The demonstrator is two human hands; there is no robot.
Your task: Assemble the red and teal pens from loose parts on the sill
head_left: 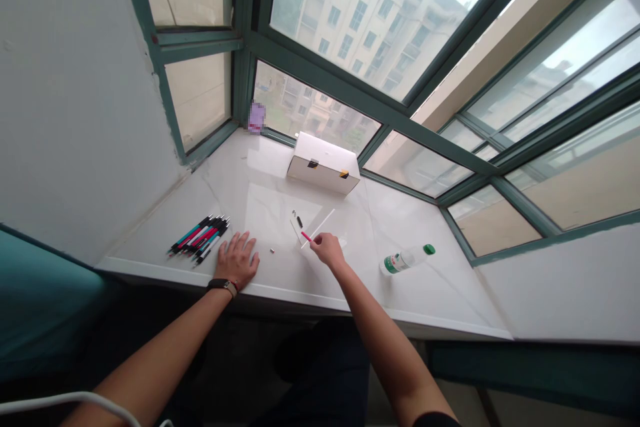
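My right hand (328, 249) pinches a short red pen barrel (305, 236) just above the white marbled sill. Close to it lie a black pen grip (299, 221), a thin refill (294, 229) and a white stick (325, 219), which runs behind the red barrel. A small metal tip (272, 251) sits on the surface between my two hands. My left hand (237, 260) rests flat with fingers spread, just right of a heap of pens (200, 238) with black, red, teal and white barrels.
A white box (323, 170) with black and yellow tabs stands against the window. On the right, a clear bottle (400, 261) with a green cap lies on its side. A blurred purple item (257, 117) is in the window corner. The sill's front edge (300, 299) runs below my hands.
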